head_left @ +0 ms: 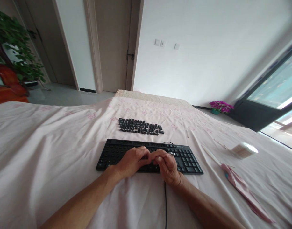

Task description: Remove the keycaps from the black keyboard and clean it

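A black computer keyboard lies on the pink bedsheet, its left and middle part stripped of most keycaps, while the number pad at the right still has them. My left hand rests over the middle of the keyboard, thumb and forefinger drawn together. Against its fingertips, my right hand is closed, thumb pressed to the bent forefinger. Whatever lies between the fingers of both hands is too small or hidden to make out. Behind the keyboard, loose black keycaps sit in rows on the sheet.
To the right are a tub of cotton swabs, a pink cloth and a single cotton swab. A black cable runs toward me across the bedsheet. Beyond the bed stand a door and purple flowers.
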### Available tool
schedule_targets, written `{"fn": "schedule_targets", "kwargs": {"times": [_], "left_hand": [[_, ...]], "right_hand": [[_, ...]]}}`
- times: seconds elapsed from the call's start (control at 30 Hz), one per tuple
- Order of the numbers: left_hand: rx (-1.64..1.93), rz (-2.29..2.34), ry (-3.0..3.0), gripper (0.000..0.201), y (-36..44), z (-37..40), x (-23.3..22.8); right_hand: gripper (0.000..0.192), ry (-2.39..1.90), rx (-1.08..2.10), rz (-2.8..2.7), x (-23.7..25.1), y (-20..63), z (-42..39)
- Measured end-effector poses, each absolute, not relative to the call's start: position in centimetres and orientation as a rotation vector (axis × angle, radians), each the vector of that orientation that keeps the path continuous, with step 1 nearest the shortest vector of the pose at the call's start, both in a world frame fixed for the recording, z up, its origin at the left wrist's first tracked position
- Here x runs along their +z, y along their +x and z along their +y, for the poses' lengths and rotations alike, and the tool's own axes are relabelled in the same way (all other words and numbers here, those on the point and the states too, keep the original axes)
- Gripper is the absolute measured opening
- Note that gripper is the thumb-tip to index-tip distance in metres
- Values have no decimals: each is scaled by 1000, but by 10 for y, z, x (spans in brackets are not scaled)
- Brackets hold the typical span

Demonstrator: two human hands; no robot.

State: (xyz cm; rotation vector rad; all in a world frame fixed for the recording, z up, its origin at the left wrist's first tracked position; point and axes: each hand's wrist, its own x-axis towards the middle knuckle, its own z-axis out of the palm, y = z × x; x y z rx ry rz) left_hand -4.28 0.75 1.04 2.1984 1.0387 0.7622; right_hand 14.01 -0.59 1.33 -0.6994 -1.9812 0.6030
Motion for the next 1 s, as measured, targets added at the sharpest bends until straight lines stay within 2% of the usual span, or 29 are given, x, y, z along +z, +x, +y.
{"fn": "schedule_targets", "kwargs": {"times": [0.2,0.4,0.53,0.63,0.83,1.0], "left_hand": [[890,1015,1941,13,-44,8,13],[960,1011,1794,25,-44,12,6],[1001,1040,1694,39,-43,13,4],[1057,1044,1628,49,-43,13,4],[1128,991,1569,56,-45,16,-3],[1121,1018,1553,58,-44,17,-3]], "right_hand": [[27,-795,477,-1989,19,140,-7],[30,-746,274,-2062,27,139,-1],[28,-913,229,-2166,23,139,6],[21,-1067,249,-2240,20,137,10],[9,-1284,396,-2168,18,133,12],[10,-1392,576,-2081,24,136,28]]}}
